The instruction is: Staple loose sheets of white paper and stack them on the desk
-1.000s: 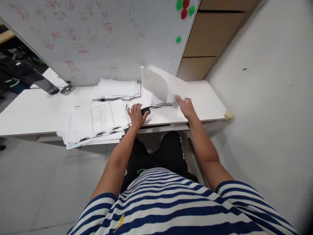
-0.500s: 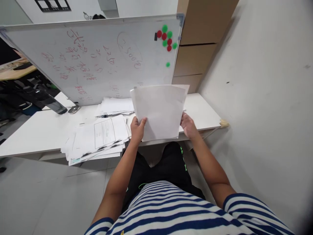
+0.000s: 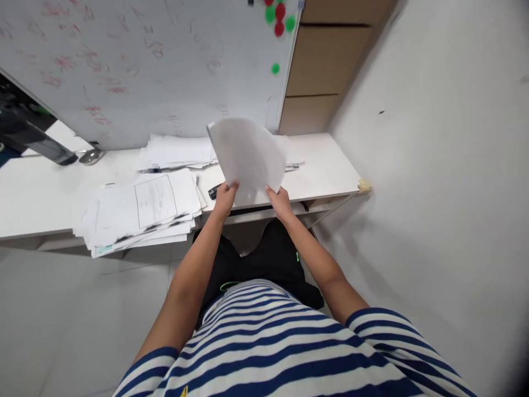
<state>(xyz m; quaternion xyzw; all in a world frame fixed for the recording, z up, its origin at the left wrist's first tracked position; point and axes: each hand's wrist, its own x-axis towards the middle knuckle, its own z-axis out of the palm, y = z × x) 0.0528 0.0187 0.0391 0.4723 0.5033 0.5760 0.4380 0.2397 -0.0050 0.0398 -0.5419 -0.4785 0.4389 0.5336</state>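
Some white paper sheets point(image 3: 248, 154) are held up over the front edge of the desk, bowed between my two hands. My left hand point(image 3: 225, 198) grips their lower left side, thumb on the near face. My right hand point(image 3: 280, 202) pinches the lower right side, also with the thumb in front. How many sheets there are I cannot tell. Left of them lies an untidy pile of printed papers point(image 3: 155, 201), overhanging the desk edge. Behind that sits another stack of white papers point(image 3: 177, 151). A small black object point(image 3: 214, 191) shows beside my left hand.
A whiteboard point(image 3: 165, 71) with red writing and round magnets stands at the back of the white desk point(image 3: 322, 165). A dark bottle point(image 3: 49, 146) and a computer mouse point(image 3: 91, 156) are at the left. Cardboard boxes point(image 3: 326, 60) and a wall point(image 3: 433, 165) bound the right side.
My right hand has moved inward and taken a thumb grip on the lower right of the sheets, which now curve instead of lying flat. The view has tilted down.
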